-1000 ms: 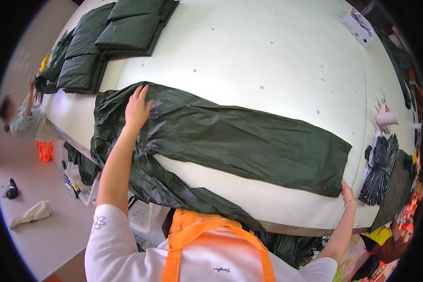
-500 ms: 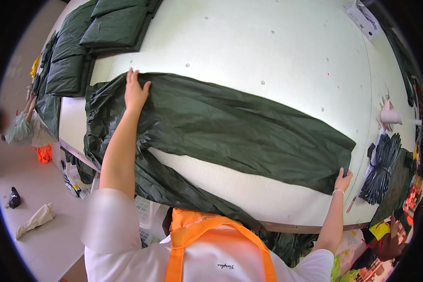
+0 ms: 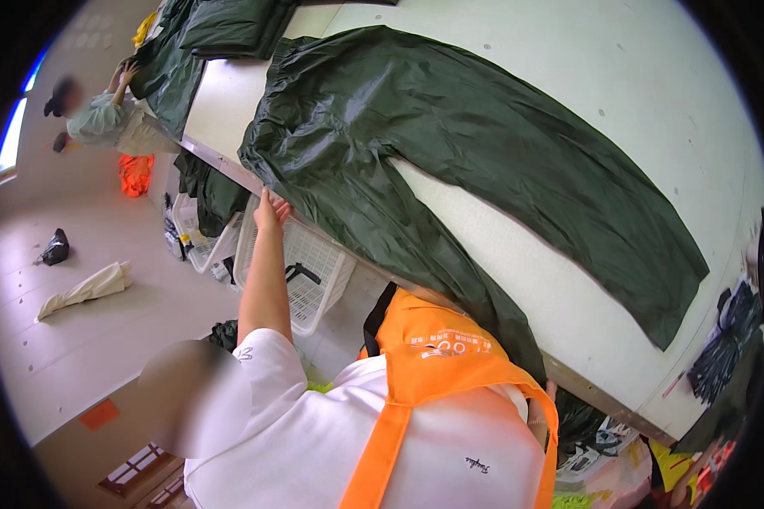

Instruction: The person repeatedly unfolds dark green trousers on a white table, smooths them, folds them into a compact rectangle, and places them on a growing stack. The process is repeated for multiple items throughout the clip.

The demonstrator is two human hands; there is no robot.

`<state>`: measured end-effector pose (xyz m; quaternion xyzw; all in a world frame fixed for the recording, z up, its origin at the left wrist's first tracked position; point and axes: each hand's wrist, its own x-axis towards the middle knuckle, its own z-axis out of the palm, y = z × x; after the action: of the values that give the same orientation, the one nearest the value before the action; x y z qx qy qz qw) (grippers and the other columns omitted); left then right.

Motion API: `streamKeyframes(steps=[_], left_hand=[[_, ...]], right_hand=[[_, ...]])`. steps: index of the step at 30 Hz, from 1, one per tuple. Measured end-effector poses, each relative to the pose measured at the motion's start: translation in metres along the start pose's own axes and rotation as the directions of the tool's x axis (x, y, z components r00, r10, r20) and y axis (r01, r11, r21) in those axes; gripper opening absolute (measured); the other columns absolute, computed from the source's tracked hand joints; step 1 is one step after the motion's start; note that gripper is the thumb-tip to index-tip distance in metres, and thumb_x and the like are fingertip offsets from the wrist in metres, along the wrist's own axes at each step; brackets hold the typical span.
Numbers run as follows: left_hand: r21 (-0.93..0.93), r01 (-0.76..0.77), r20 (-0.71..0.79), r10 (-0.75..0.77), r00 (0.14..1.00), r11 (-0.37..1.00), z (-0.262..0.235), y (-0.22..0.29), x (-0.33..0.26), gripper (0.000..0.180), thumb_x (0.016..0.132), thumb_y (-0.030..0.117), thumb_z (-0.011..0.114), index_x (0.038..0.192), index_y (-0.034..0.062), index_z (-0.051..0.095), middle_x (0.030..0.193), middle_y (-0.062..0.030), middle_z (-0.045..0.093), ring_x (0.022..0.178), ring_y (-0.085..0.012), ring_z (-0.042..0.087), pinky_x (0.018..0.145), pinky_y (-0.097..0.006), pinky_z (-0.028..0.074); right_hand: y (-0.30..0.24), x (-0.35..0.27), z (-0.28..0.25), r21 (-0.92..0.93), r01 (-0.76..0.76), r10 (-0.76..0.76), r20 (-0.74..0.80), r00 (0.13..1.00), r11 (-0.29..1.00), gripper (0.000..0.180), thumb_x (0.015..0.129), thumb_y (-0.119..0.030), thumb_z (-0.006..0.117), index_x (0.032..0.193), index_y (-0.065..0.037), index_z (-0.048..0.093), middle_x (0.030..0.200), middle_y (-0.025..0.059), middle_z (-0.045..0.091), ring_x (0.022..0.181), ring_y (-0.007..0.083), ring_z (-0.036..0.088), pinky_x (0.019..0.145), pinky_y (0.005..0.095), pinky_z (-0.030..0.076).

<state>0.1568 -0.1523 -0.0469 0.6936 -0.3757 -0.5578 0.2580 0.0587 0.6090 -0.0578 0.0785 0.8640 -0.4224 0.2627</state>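
Note:
Dark green trousers (image 3: 484, 144) of thin, shiny cloth lie on the white table, gathered at the waist. The far leg stretches out to the right; the near leg runs along the table's front edge and hangs over it by my body. At the near corner of the waist is my left hand (image 3: 272, 212), its fingers apart and touching or nearly touching the cloth. My right hand (image 3: 551, 391) is low at the table edge beside the end of the near leg. The orange apron and the cloth hide most of it, so its fingers cannot be made out.
Folded dark green garments (image 3: 233, 30) are stacked at the far left. White plastic baskets (image 3: 318, 293) stand below the table edge. A bundle of black strips (image 3: 726, 343) lies at the right. A co-worker (image 3: 102, 114) handles green cloth at the table's left end.
My left hand has moved from the far side of the waist to its near corner. My right hand has left the far leg's end for the near leg's end. The near leg lies more spread out.

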Motion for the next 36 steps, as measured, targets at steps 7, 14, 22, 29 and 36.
streamKeyframes(steps=[7, 14, 22, 29, 36], left_hand=[[-0.256, 0.072, 0.281, 0.003, 0.960, 0.964, 0.046, 0.025, -0.046, 0.040, 0.094, 0.030, 0.036, 0.122, 0.0052, 0.049, 0.126, -0.0108, 0.052, 0.115, -0.0304, 0.049, 0.099, -0.049, 0.038], [-0.343, 0.026, 0.291, 0.080, 0.953, 0.939, 0.054, 0.030, -0.053, 0.044, 0.096, 0.032, 0.029, 0.128, 0.0057, 0.044, 0.133, -0.0115, 0.046, 0.121, -0.0310, 0.043, 0.104, -0.049, 0.031], [-0.307, 0.078, 0.323, 0.027, 0.946, 0.948, 0.027, 0.011, -0.029, 0.042, 0.096, 0.034, 0.033, 0.123, 0.0055, 0.048, 0.125, -0.0124, 0.052, 0.113, -0.0308, 0.051, 0.096, -0.047, 0.042], [-0.254, 0.101, 0.320, -0.015, 0.947, 0.962, 0.024, 0.015, -0.010, 0.040, 0.095, 0.035, 0.035, 0.117, 0.0062, 0.052, 0.118, -0.0113, 0.057, 0.106, -0.0298, 0.056, 0.090, -0.046, 0.047], [-0.282, 0.121, 0.320, -0.026, 0.947, 0.952, 0.012, 0.016, -0.009, 0.036, 0.093, 0.033, 0.044, 0.114, 0.0062, 0.054, 0.114, -0.0097, 0.059, 0.102, -0.0276, 0.058, 0.088, -0.043, 0.049]], right_hand=[[-0.123, 0.000, -0.049, -0.264, 0.087, -0.047, 0.153, 0.987, 0.961, 0.031, 0.086, -0.016, 0.059, 0.065, -0.002, 0.040, 0.056, 0.0022, 0.035, 0.057, 0.0119, 0.031, 0.050, 0.0308, 0.032], [-0.180, 0.104, -0.170, -0.791, 0.078, -0.540, -0.338, 0.771, 0.607, 0.026, 0.086, -0.026, 0.056, 0.099, -0.004, 0.061, 0.094, 0.0156, 0.064, 0.088, 0.0350, 0.058, 0.077, 0.0404, 0.046], [0.006, 0.086, -0.195, -0.220, -0.185, 0.023, -0.583, 0.812, 0.958, 0.065, 0.078, -0.017, 0.063, 0.134, 0.001, 0.035, 0.134, 0.0261, 0.039, 0.125, 0.0348, 0.038, 0.103, 0.0375, 0.031], [-0.023, 0.176, -0.185, -0.012, 0.073, -0.061, -0.695, 0.717, 0.997, 0.061, 0.078, -0.020, 0.068, 0.129, -0.001, 0.042, 0.130, 0.0193, 0.047, 0.121, 0.0314, 0.044, 0.099, 0.0359, 0.035], [-0.026, 0.181, -0.228, -0.340, -0.065, -0.048, -0.311, 0.949, 0.938, 0.030, 0.074, -0.023, 0.067, 0.090, 0.002, 0.063, 0.084, 0.0132, 0.065, 0.079, 0.0237, 0.060, 0.073, 0.0343, 0.046]])
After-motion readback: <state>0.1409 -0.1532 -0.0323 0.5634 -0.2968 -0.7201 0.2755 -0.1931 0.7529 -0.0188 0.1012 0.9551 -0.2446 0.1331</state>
